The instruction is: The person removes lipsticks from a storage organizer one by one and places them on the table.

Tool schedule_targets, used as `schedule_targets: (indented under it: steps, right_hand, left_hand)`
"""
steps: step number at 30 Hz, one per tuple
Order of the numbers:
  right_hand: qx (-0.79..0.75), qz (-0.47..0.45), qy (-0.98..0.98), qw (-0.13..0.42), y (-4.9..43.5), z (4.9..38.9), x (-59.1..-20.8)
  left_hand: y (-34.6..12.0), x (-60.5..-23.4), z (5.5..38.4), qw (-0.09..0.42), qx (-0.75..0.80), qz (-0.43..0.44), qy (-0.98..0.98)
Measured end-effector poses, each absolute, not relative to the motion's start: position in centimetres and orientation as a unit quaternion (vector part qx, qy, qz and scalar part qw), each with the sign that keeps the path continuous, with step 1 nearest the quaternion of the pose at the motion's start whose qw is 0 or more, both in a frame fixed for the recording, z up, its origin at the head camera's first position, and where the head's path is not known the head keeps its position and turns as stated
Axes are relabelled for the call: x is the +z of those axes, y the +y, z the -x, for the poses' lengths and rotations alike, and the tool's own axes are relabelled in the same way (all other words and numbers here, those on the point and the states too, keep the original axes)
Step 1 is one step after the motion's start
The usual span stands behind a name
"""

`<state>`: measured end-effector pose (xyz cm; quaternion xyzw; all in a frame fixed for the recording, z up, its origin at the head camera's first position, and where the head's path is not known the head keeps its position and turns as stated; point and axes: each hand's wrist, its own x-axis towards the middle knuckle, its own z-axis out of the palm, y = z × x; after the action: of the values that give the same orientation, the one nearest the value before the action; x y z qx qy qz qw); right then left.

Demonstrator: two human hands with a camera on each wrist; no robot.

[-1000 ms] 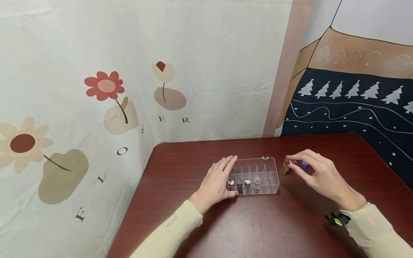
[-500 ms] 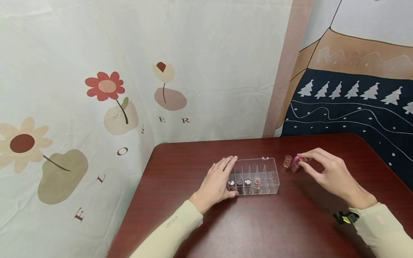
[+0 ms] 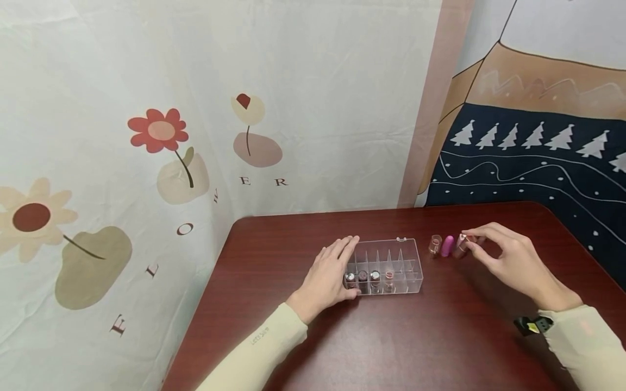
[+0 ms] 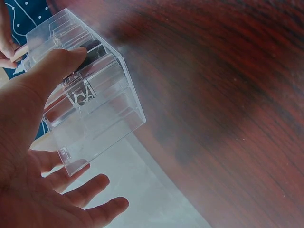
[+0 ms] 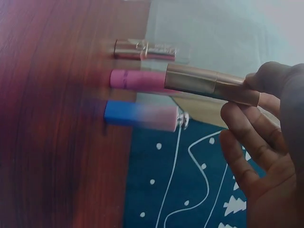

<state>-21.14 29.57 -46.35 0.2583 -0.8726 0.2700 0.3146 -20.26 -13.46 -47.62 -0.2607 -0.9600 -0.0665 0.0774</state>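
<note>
My left hand point(image 3: 324, 274) holds the left end of a clear divided box point(image 3: 409, 285), thumb at the front and fingers at the back. Several dark, silver and rosy lipstick tubes point(image 3: 375, 279) stand in its front row. To the box's right, my right hand point(image 3: 511, 263) pinches a rose-gold lipstick point(image 5: 190, 78) by one end. Beyond that lipstick, the right wrist view has a gold tube with a clear end point(image 5: 145, 49), a magenta lipstick point(image 5: 135, 79) and a blue-to-pink lipstick point(image 5: 140, 115). In the head view the blue-to-pink one is hidden behind my right hand.
The dark red tabletop point(image 3: 391, 342) reaches back to a pale flower-print curtain point(image 3: 323, 108). At the right hangs a navy cloth with white trees point(image 3: 523, 163). A small hinge point(image 3: 401, 239) sits on the box's back edge.
My right hand has moved rightward, away from the box. The clear-ended tube and then the magenta lipstick have come out from behind its fingers. The left hand and box stay put.
</note>
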Motion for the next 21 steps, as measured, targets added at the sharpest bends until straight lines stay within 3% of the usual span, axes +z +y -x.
schedule_targets:
  steps: [21]
  right_hand:
    - [0.261,-0.215,-0.891,0.302,32.2,22.0,-47.8]
  left_hand:
    - [-13.5,-47.6,20.2,0.075,-0.071,0.26,-0.96]
